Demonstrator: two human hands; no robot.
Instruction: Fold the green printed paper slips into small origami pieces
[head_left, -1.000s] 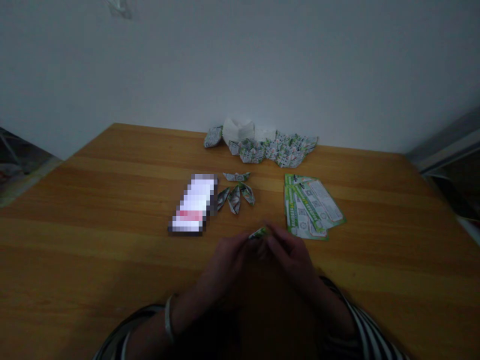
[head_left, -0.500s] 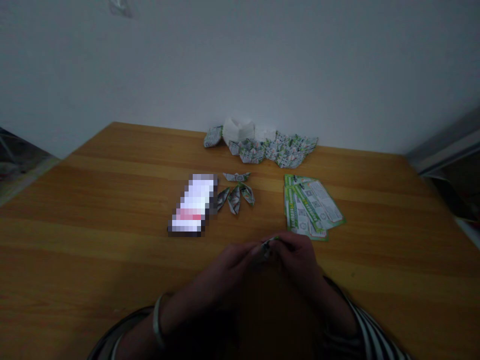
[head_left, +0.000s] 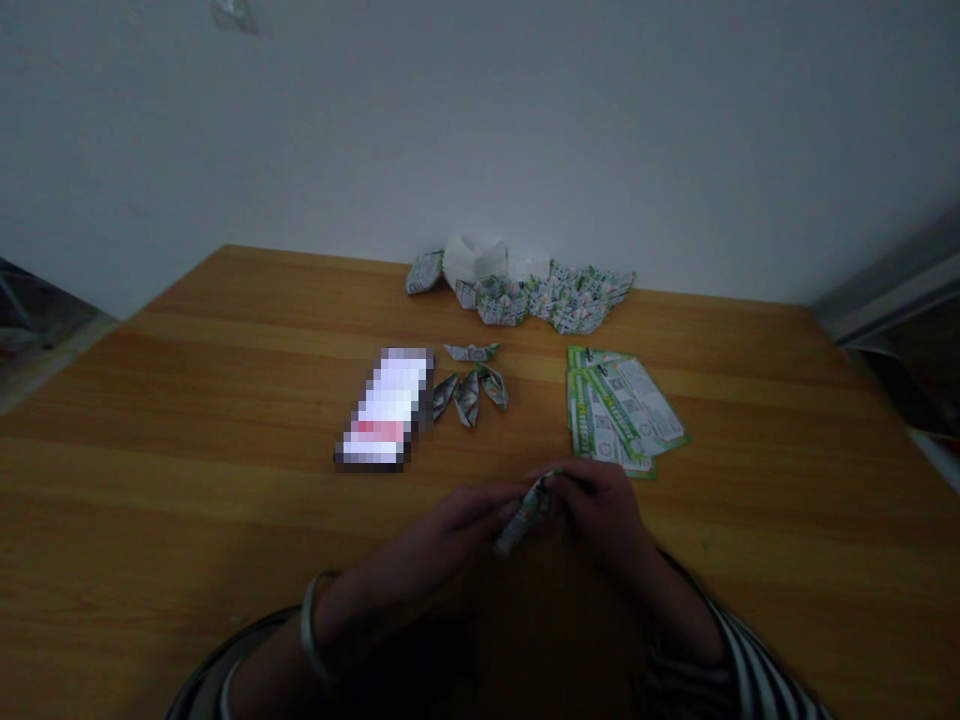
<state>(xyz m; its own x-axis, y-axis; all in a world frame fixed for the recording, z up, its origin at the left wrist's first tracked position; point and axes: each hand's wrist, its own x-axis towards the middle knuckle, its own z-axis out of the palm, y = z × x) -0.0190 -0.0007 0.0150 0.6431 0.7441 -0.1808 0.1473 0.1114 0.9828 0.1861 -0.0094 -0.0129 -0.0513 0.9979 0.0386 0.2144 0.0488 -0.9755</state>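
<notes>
Wooden counter under white wall. Nearest: left hand and right hand both clenched on folded green-printed paper strip, held just above counter. Metal bangle on left wrist. 11 o'clock: blurred oblong item. 12 o'clock: four small paper boats. 1 o'clock: green printed tickets. Farthest, against wall: heap of paper boats, white tissue.
</notes>
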